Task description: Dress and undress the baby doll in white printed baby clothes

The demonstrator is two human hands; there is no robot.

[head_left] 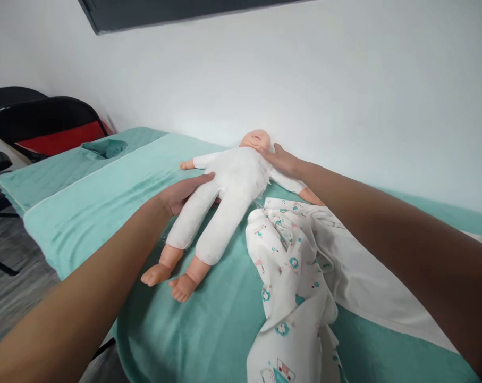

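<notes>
A baby doll (241,170) with a white cloth body and bare plastic head, hands and feet lies on its back on a teal padded cover. My left hand (180,194) grips it at the hip and upper thigh, thumb on top and the other fingers hidden underneath. At the neck and shoulder, my right hand (282,159) holds the doll beside its head, with part of the hand hidden behind it. Beside the doll's legs is a crumpled white printed cloth (292,271), with animal and teal figures on it.
The teal cover (185,340) drapes over the table edge at left. A small teal cloth piece (104,149) lies at the far left end. Black and red chairs (45,125) stand beyond it. A white wall (364,96) runs along the back, with a dark panel (165,10) above.
</notes>
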